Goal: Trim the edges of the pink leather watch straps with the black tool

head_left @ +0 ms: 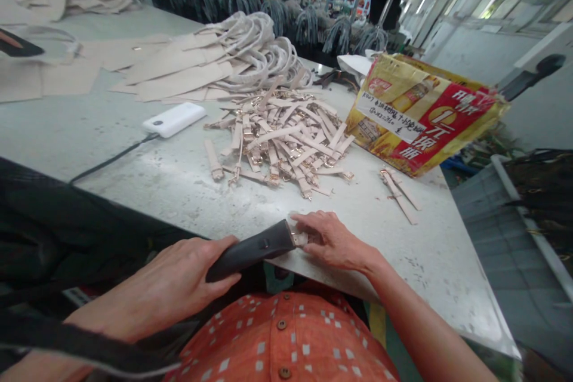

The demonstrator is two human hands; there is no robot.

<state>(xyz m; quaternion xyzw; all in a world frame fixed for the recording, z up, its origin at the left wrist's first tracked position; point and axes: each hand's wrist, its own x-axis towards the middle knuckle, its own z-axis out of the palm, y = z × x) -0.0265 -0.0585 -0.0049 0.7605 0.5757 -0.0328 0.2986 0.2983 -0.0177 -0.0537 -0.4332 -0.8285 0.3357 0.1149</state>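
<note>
My left hand (197, 277) is wrapped round a black handheld tool (255, 249) with a wide, flat end and a small button on its side. The tool points right, over the table's front edge. Close against that end, my right hand (333, 242) has its fingers curled round a small pale piece (301, 239), mostly hidden by the fingers; its kind is unclear. Just beyond both hands lies a heap of short beige straps (286, 137) with gold-coloured buckles. A pair of similar straps (400, 194) rests apart on the right.
A yellow and red cardboard box (416, 113) stands at the table's right. On the left lies a white power bank (174, 119) with a black cable (111, 158). Behind are looped beige straps (255, 48) and flat panels (179, 68). A grey bin (501, 239) stands beside the table (403, 268).
</note>
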